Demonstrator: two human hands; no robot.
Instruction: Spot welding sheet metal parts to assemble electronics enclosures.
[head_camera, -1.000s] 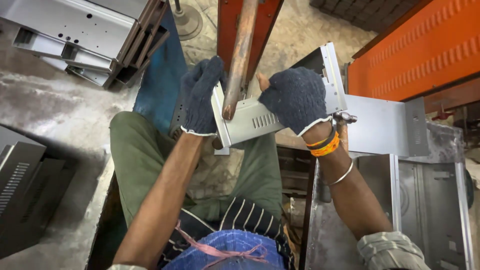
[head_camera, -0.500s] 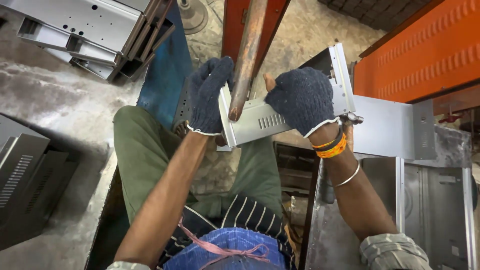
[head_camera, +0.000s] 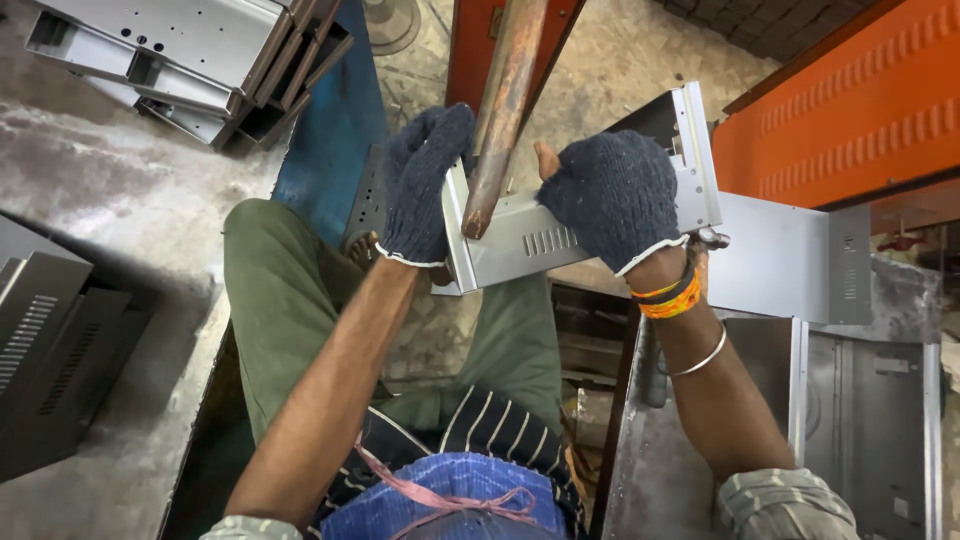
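Seen from above, looking down at two gloved hands. Left hand (head_camera: 420, 185) in a dark knit glove, fingers (head_camera: 440, 130) curled shut around the left end of a grey metal box (head_camera: 520, 240). Right hand (head_camera: 615, 195) in the same kind of glove, fingers wrapped over the top of the box near its right side, bare thumb tip (head_camera: 545, 158) poking out and pressing on the metal. Box held up in the air over the lap, tilted a little, with a row of small slots on its front face. Rusty brown metal bar (head_camera: 505, 100) coming down from the top, its low end touching the box right between the two hands. Orange and black bangles (head_camera: 668, 297) on the right wrist, plus a thin silver ring (head_camera: 700, 358) further down the arm. Green trousers (head_camera: 280, 300) under the left arm, a striped cloth (head_camera: 480, 430) near the waist. Orange ribbed machine panel (head_camera: 830, 110) off to the right, well apart from the hands. Flat grey metal sheet (head_camera: 790, 260) just beside the right wrist. Stack of grey metal boxes (head_camera: 180, 60) at the top left on the floor (head_camera: 100, 200). Dark slotted metal covers (head_camera: 50, 340) at the left edge. Blue board (head_camera: 330, 130) just behind the left hand.
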